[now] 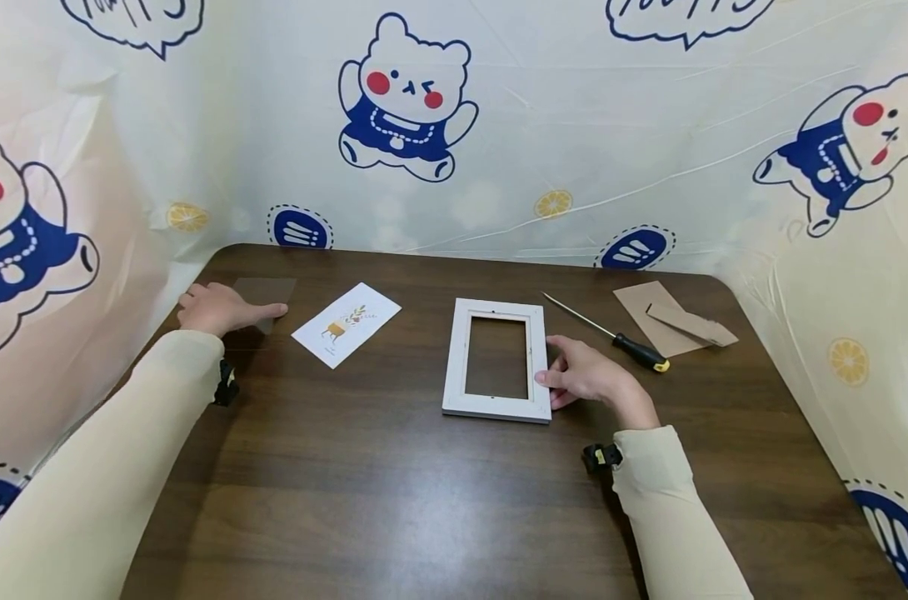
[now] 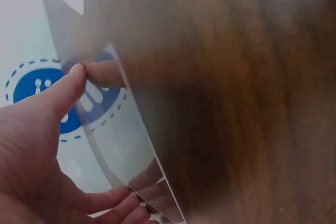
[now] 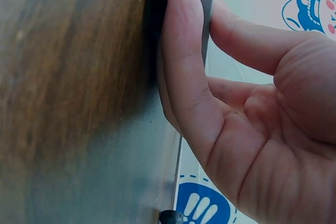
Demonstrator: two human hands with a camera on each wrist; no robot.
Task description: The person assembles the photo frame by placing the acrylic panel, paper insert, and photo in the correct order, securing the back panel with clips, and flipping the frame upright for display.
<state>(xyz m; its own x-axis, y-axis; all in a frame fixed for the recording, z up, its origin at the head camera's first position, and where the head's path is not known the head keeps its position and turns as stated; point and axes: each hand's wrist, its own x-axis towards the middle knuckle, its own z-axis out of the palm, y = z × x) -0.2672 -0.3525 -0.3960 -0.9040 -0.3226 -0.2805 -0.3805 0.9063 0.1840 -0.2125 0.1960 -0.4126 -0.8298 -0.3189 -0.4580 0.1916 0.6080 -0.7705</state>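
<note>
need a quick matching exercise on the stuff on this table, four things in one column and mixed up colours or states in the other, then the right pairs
Column one
1. White frame
2. Clear sheet
3. Screwdriver
4. Printed card

Column two
A. Black and yellow at one end
B. White, with small printing on it
C. Held at one side by the right hand
D. See-through, touched by the left hand

Right pairs: 1-C, 2-D, 3-A, 4-B
</note>
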